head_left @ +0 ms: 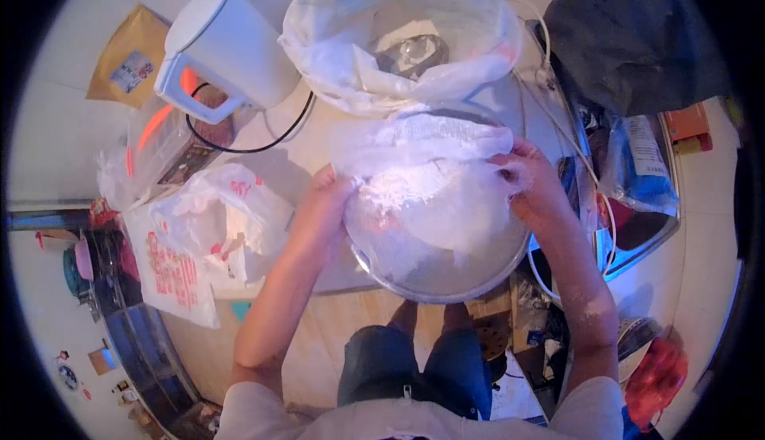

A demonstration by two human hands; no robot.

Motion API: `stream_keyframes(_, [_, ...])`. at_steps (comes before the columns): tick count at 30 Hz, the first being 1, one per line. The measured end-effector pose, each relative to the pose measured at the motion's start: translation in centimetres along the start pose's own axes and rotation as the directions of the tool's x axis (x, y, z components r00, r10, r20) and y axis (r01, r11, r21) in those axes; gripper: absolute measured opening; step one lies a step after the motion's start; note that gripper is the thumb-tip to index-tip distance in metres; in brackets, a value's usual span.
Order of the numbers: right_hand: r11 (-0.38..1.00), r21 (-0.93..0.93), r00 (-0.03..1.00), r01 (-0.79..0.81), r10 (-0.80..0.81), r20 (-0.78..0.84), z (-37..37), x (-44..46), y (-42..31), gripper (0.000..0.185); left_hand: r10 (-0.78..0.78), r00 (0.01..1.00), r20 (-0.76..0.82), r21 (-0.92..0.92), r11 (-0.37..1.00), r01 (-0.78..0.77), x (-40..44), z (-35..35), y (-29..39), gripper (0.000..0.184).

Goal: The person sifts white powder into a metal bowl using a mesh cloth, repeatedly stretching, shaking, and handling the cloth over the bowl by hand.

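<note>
A thin white gauze-like cloth (422,145) with white powder on it is stretched between my hands. My left hand (325,201) pinches its left end, its fingers partly hidden. At the right end, my right hand (535,181) has its fingers closed on the bunched cloth. Below and behind the cloth is a round vessel with a metal rim (434,295); whether it is a sieve or a pan I cannot tell. A heap of white powder (406,185) lies in its upper left, with more spread across the right side.
A large bag-lined container (327,65) with a metal bowl (414,53) and white powder stands behind. Left are a white kettle (231,41), a black cord (263,145), a brown packet (131,61) and plastic bags (231,209). A white cable (574,149) and dark bag (637,37) lie right.
</note>
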State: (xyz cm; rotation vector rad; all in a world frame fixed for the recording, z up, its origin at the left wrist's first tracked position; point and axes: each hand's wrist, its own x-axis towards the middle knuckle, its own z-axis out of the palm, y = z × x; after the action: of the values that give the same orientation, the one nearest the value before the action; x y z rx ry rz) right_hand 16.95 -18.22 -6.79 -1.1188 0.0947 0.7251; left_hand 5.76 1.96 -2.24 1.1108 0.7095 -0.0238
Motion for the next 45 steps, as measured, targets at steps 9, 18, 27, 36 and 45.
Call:
stream_keyframes(9, [0.986, 0.125, 0.987, 0.108, -0.121, 0.105, 1.4, -2.0, -1.6, 0.026, 0.099, 0.993, 0.064, -0.123, 0.988, -0.090, -0.1, 0.2, 0.2, 0.025])
stream_keyframes(18, [0.926, 0.376, 0.987, -0.032, -0.030, 0.157, -0.5, 0.2, -1.4, 0.023, 0.140, 0.989, 0.045, 0.029, 0.989, -0.142, -0.4, 0.6, 1.1, 0.023])
stream_keyframes(27, [0.896, 0.440, 0.964, 0.060, -0.167, 0.207, 0.7, -1.7, -3.0, 0.021, 0.311, 0.950, 0.024, 0.391, 0.872, -0.295, -0.2, -0.3, 1.6, 0.029])
stream_keyframes(36, [0.898, 0.000, 0.891, 0.440, -0.437, -0.121, 1.7, -3.9, -0.7, 0.028, 0.278, 0.935, 0.222, -0.004, 0.959, -0.284, -0.7, -0.4, 0.3, 0.056])
stream_keyframes(45, [0.910, 0.410, 0.863, -0.060, 0.254, -0.438, -11.7, -18.0, 15.5, 0.039, 0.662, 0.462, 0.591, 0.767, -0.282, -0.577, 1.1, -8.2, 0.6, 0.050])
